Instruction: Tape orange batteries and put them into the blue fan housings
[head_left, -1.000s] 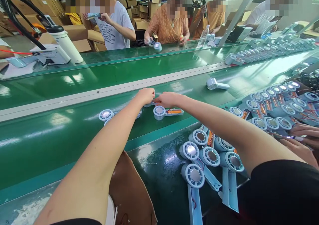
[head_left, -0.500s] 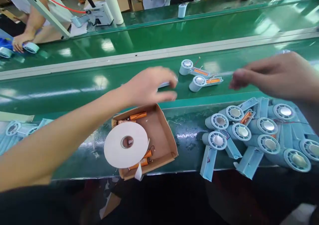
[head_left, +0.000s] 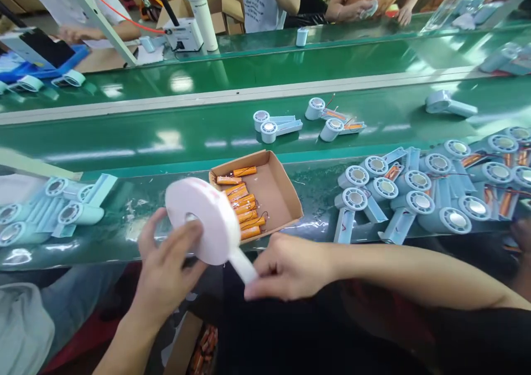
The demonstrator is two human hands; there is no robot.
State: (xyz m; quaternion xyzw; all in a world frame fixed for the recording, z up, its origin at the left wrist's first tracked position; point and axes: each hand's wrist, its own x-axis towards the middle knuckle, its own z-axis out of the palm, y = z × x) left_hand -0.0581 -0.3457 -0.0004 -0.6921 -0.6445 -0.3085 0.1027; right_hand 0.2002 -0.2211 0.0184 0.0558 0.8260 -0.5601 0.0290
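My left hand [head_left: 170,259] grips a large roll of white tape [head_left: 207,214], fingers at its core, holding it up tilted in front of the bench. The loose end of the tape is pinched between the thumb and fingers of my right hand [head_left: 282,267], which draws a short strip out from the roll's lower edge. Just behind the roll sits a shallow cardboard box [head_left: 277,192], with several orange battery cells [head_left: 246,204] with thin wires along its left side. Part of the box is hidden by the roll.
Light-blue fan housings [head_left: 418,202] crowd the bench at right, and more housings [head_left: 78,212] lie at left. Several others stand on the green conveyor belt [head_left: 199,126]. Across the line are co-workers and a white cylinder [head_left: 203,21]. Below the bench is a carton of orange cells [head_left: 204,347].
The tape roll has been lifted off the box, uncovering the cells. Both hands have come back from over the belt to the roll. Two housings now show on the belt where my left hand was.
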